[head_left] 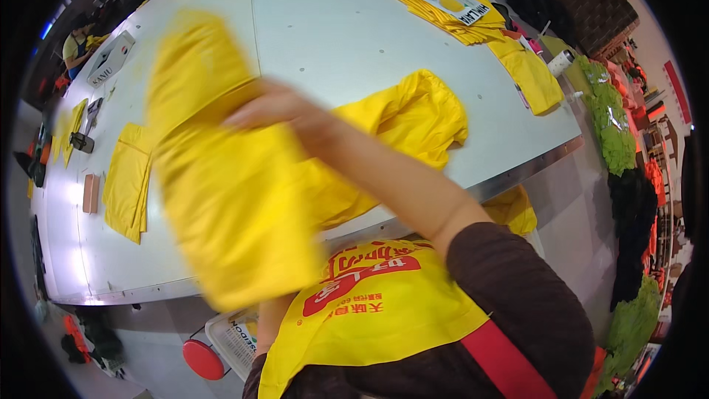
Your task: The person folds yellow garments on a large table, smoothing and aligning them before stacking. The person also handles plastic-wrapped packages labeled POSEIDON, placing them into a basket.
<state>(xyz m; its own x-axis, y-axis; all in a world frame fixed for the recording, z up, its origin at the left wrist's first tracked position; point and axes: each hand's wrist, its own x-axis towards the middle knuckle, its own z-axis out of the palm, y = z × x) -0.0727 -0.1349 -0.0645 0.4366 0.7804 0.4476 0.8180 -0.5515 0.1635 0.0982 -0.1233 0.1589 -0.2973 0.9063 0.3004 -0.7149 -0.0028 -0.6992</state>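
The person wears a dark brown long-sleeved top, the right sleeve [517, 281] pushed up so the forearm is bare from above the elbow down to the right hand [277, 107]. Over the chest lies a yellow apron or vest [384, 318] with red printed lettering and a red emblem. A broad red strap [509, 358] runs diagonally across the dark fabric beside it.

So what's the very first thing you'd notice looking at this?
The big blurry yellow cloth in the middle, lifted above the pale table by the right hand. Behind the arm a crumpled yellow garment lies on the table, and a neat stack of folded yellow pieces sits at the far right corner. The left hand is hidden behind the cloth.
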